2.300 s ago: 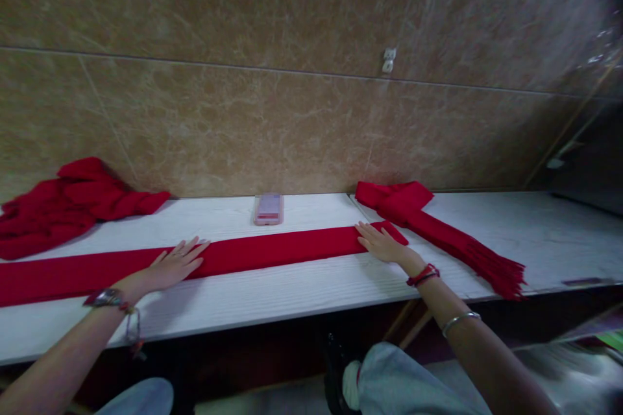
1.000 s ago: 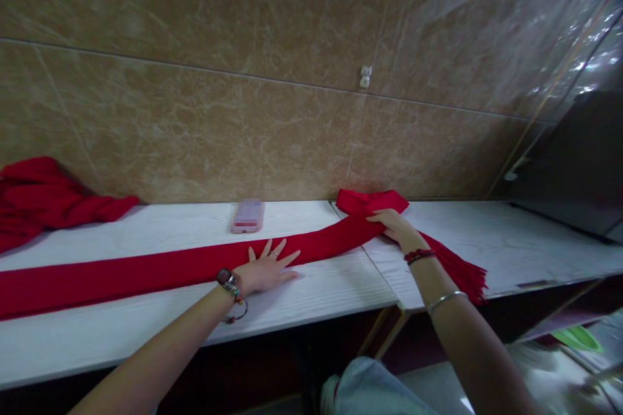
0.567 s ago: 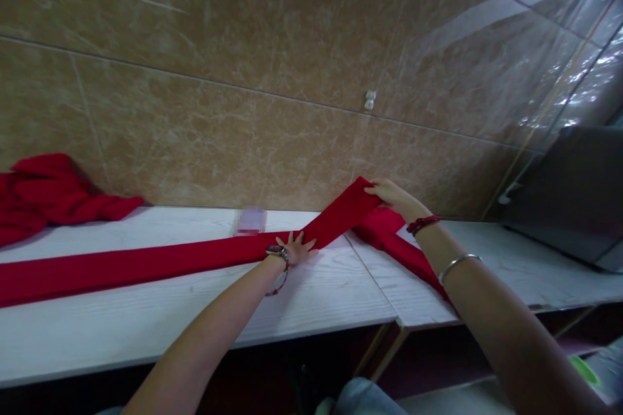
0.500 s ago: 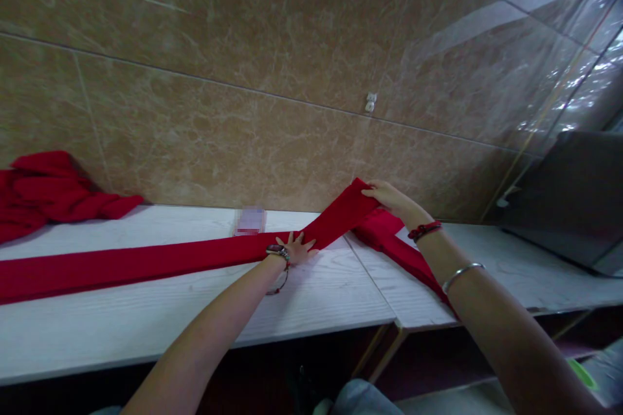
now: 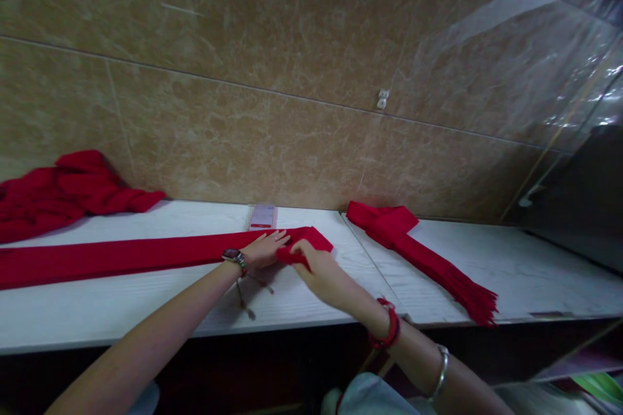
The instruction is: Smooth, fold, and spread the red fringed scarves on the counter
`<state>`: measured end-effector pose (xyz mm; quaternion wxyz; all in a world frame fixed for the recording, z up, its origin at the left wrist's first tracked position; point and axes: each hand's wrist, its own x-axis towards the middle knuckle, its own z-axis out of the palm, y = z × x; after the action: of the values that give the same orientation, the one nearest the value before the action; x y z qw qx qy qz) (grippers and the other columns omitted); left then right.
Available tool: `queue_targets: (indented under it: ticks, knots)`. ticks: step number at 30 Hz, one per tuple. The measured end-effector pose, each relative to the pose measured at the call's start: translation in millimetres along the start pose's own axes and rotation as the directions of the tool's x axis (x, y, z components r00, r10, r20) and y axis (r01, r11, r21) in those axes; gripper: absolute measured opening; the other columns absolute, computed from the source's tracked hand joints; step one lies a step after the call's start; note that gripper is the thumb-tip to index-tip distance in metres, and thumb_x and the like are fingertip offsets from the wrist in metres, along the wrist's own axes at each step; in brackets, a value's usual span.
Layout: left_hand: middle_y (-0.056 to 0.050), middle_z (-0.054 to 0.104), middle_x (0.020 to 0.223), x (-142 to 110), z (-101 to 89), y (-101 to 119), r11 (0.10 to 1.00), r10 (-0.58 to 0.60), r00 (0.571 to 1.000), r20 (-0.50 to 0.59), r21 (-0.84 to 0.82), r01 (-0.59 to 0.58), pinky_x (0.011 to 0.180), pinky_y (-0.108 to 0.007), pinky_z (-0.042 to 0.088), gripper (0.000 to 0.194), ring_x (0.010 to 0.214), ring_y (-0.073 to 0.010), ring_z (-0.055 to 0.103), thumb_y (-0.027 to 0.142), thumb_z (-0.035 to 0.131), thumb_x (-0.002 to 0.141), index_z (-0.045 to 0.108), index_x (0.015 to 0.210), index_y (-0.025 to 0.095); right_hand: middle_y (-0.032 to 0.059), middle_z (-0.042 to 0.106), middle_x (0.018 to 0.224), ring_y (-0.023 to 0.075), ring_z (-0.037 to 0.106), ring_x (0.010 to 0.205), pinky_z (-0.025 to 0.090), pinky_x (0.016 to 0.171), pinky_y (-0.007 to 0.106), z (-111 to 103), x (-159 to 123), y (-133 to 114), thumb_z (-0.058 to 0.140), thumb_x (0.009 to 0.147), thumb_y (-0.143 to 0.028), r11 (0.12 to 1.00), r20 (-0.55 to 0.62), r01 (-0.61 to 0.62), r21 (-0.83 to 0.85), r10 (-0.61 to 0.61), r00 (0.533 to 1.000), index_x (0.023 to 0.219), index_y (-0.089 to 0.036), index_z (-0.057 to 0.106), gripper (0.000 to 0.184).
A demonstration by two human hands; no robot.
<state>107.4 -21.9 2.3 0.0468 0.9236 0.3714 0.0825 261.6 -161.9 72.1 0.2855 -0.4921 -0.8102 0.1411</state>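
1. On my feed, the right hand [image 5: 324,272] has brought the end of the scarf [image 5: 146,256] back toward 9 o'clock; its grip pinches that end.
2. The left hand [image 5: 263,249] lies flat on the scarf, gripping nothing.
3. I now have a fold near 6 o'clock, the rest stretching toward 9 along the counter [image 5: 146,305].

Gaps beside the phone [image 5: 263,217], barrier before it

Left of the phone, bare desk [image 5: 214,216] leaves passage up to the crumpled red cloth [image 5: 82,191]; right of it, another opening runs to the fringed red scarf [image 5: 418,253]. In front, the long red strip [image 5: 146,254], left hand [image 5: 265,250] and right hand [image 5: 325,274] obstruct; behind, the wall [image 5: 243,130] blocks passage.
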Motion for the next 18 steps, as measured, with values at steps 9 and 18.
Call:
queue_targets:
  ticks: [9,18]
  knots:
    - [-0.005,0.038,0.138,-47,-15.6,-21,0.999,-0.042,0.998,0.036,-0.03,0.043,0.107,-0.029,0.02,0.042,0.128,-0.0141,0.031,0.03,0.025,0.093,0.045,0.127,0.017,0.0076,0.063,0.103,0.0174,0.058,0.092,0.043,0.079,0.026,36,1,15,0.048,0.083,-0.033,0.987,0.372,0.109,0.121,-0.147,0.917,0.102,-0.018,0.059,0.027]
    - [-0.009,0.065,0.096,-38,-24.1,29,0.985,-0.115,0.987,-0.111,-0.138,0.1,0.081,-0.027,0.04,0.04,0.091,-0.0187,0.057,0.037,0.031,0.09,0.064,0.092,0.015,0.0056,0.068,0.079,0.019,0.059,0.079,0.043,0.072,0.029,-16,55,116,0.043,0.079,-0.023,0.968,-0.154,-0.238,-0.08,0.224,0.962,0.074,-0.017,0.066,0.025]
